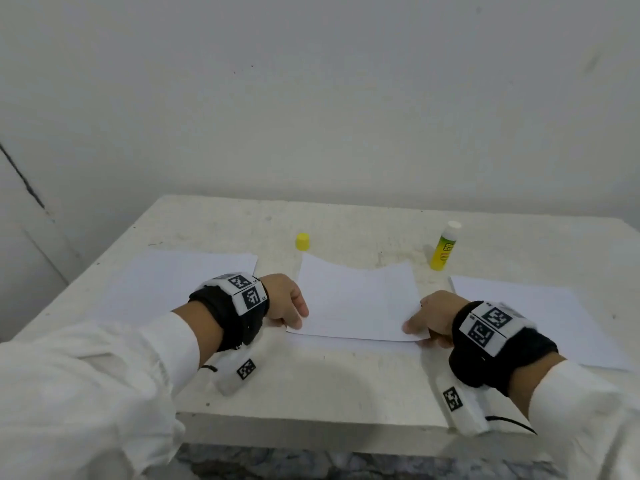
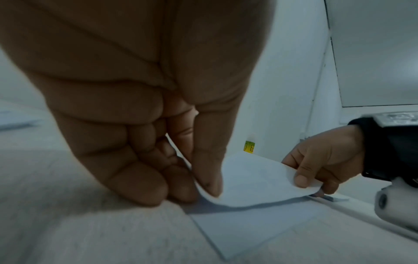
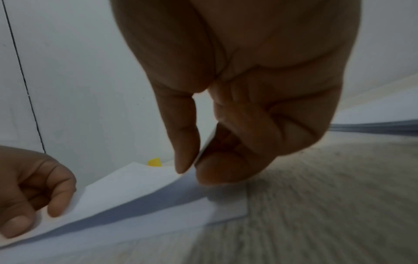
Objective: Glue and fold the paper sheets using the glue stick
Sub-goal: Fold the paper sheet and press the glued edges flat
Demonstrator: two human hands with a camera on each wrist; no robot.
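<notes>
A white paper sheet [image 1: 356,299] lies bent over itself in the middle of the table, its folded-over edge near me. My left hand [image 1: 287,303] pinches that edge at its left corner, thumb on top [image 2: 208,178]. My right hand [image 1: 429,320] pinches the right corner between thumb and fingers [image 3: 187,157]. The flap [image 2: 253,180] hovers curved above the lower half [image 2: 244,230]. The uncapped glue stick [image 1: 444,247] stands upright behind the sheet at the right. Its yellow cap [image 1: 302,242] sits behind the sheet at the left.
A flat white sheet [image 1: 180,275] lies on the left of the table and another [image 1: 540,317] on the right. The table [image 1: 346,386] ends at a front edge close to my wrists. A plain wall stands behind it.
</notes>
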